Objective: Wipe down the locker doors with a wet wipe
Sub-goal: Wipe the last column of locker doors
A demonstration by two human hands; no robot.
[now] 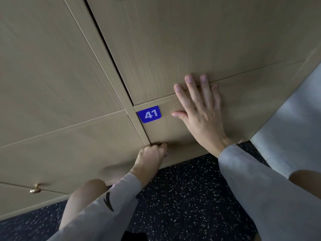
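Grey sleeves [260,197] reach low: right hand [201,117] lies flat, released, on door 41 [243,105], left hand [152,153] is clenched at its lower corner, wipe probably hidden inside, so it may slip unnoticed.

The right hand [199,110] lies flat and spread, palm down, fingers [191,87] straight and fanned upward, thumb stretched out to the left. Its forearm, in a grey sleeve, runs down to the lower right. The left hand [152,153] is curled into a fist, knuckles up, fingertips tucked out of sight. Its wrist is bare, and the grey-sleeved forearm runs down toward the lower left.
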